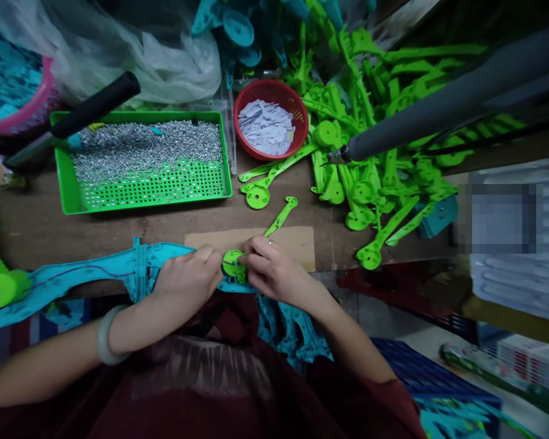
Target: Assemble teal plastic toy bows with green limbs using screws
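Observation:
My left hand (190, 271) is closed over a long blue plastic shell (86, 271), which carries a thin dark wire along its length. What its fingertips pinch beside the green disc is hidden. My right hand (277, 265) has its fingers curled onto a green plastic part (232, 263), with a round disc end between my hands. That part's narrow arm sticks out beyond my right fingers. Beneath it is a flat piece of cardboard (297, 247). A bit of the blue shell also shows under the disc.
A green tray (146, 207) of small screws stands beyond my left hand. Near it is a red basket (271, 152) with white slips. Green parts (357, 189) pile up at right, under a hanging grey power screwdriver (393, 128). A black-handled tool (96, 103) overhangs the tray.

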Available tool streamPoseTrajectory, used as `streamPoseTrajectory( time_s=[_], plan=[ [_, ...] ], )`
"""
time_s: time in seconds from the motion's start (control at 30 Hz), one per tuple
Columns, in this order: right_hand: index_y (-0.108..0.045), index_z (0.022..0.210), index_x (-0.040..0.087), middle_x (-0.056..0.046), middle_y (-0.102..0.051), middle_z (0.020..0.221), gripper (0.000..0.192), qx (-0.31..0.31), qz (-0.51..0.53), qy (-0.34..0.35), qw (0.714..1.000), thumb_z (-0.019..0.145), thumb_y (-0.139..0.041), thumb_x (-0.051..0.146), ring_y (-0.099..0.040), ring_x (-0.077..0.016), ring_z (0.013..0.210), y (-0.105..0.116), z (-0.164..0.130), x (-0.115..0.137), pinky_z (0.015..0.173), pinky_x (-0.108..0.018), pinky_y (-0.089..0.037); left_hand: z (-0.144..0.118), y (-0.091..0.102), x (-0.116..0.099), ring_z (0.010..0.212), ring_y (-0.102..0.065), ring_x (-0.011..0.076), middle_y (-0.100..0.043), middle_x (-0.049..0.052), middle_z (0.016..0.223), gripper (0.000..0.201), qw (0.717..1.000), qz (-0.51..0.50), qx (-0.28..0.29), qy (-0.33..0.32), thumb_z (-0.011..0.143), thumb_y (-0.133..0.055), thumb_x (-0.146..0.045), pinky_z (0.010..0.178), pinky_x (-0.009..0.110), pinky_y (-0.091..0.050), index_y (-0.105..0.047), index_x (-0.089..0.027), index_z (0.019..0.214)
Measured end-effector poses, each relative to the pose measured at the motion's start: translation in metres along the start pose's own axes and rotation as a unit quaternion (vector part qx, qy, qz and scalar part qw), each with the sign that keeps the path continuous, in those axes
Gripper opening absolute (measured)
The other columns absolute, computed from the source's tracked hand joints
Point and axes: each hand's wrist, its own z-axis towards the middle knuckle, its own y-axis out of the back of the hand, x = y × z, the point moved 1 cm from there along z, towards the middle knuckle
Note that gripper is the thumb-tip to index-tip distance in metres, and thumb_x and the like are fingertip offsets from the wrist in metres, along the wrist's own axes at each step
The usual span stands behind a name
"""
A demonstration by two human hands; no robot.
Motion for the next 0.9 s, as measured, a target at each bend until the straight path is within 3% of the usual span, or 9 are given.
streamPoseTrajectory(
  time_s=[0.13,0.2,0.3,0.47,0.63,0.77,0.9],
  plan=[
    [-0.059,0.078,0.017,-0.007,-0.054,0.084,0.024,-0.024,-0.097,-0.050,0.994,0.097,-0.052,0.030,-0.050,-0.0204,0.083,-0.003,0.008,0.016,0.068,-0.031,-0.041,0.018,0.013,0.001,0.054,-0.062,0.0186,-0.064,0.003,0.067,0.014,0.992,0.018,0.127,0.011,0.085,-0.056,-0.014,0.043,0.028,-0.022,-0.064,-0.017,0.074],
    [-0.059,0.079,0.018,-0.007,-0.055,0.083,0.022,-0.033,-0.147,-0.048,0.987,0.097,-0.051,0.027,-0.049,-0.0211,0.083,-0.006,0.013,0.024,0.065,-0.031,-0.039,0.028,0.020,0.004,0.060,-0.066,0.0215,-0.070,0.006,0.073,0.010,0.983,0.002,0.184,0.013,0.085,-0.059,-0.015,0.045,0.027,-0.028,-0.066,-0.016,0.079],
    [-0.061,0.088,0.017,-0.007,-0.057,0.087,0.017,-0.019,-0.131,-0.002,0.991,0.097,-0.047,0.015,-0.048,-0.0202,0.083,-0.011,0.016,0.028,0.068,-0.031,-0.041,0.039,0.026,0.011,0.072,-0.069,0.0248,-0.074,0.008,0.085,0.009,0.973,-0.041,0.228,-0.007,0.085,-0.060,-0.016,0.052,0.028,-0.039,-0.069,-0.016,0.086],
    [-0.063,0.099,0.016,-0.008,-0.061,0.090,0.016,-0.040,-0.056,0.000,0.998,0.097,-0.049,0.022,-0.050,-0.0217,0.090,-0.018,0.013,0.028,0.077,-0.032,-0.046,0.047,0.028,0.026,0.068,-0.067,0.0208,-0.072,0.007,0.077,0.013,0.961,-0.068,0.258,-0.070,0.085,-0.057,-0.016,0.055,0.027,-0.038,-0.069,-0.018,0.081],
    [-0.064,0.107,0.013,-0.010,-0.063,0.091,0.017,-0.065,-0.150,-0.034,0.986,0.094,-0.055,0.018,-0.049,-0.0245,0.087,-0.026,0.010,0.044,0.072,-0.036,-0.043,0.047,0.028,0.042,0.060,-0.058,0.0143,-0.064,0.002,0.065,0.018,0.942,-0.169,0.256,-0.132,0.085,-0.055,-0.018,0.056,0.025,-0.034,-0.063,-0.017,0.069],
    [-0.066,0.106,0.012,-0.011,-0.062,0.088,0.017,-0.066,-0.180,-0.029,0.981,0.090,-0.061,0.016,-0.048,-0.0251,0.086,-0.030,0.012,0.050,0.071,-0.037,-0.039,0.042,0.032,0.054,0.052,-0.051,0.0100,-0.059,-0.002,0.061,0.018,0.929,-0.269,0.233,-0.098,0.087,-0.051,-0.021,0.055,0.022,-0.033,-0.063,-0.016,0.074],
    [-0.067,0.101,0.016,-0.009,-0.062,0.089,0.012,-0.081,-0.150,-0.027,0.985,0.093,-0.058,0.020,-0.046,-0.0235,0.085,-0.033,0.013,0.043,0.072,-0.036,-0.038,0.040,0.039,0.055,0.051,-0.050,0.0099,-0.060,-0.002,0.061,0.021,0.925,-0.265,0.260,-0.086,0.089,-0.050,-0.023,0.053,0.022,-0.031,-0.064,-0.016,0.077]
  ],
)
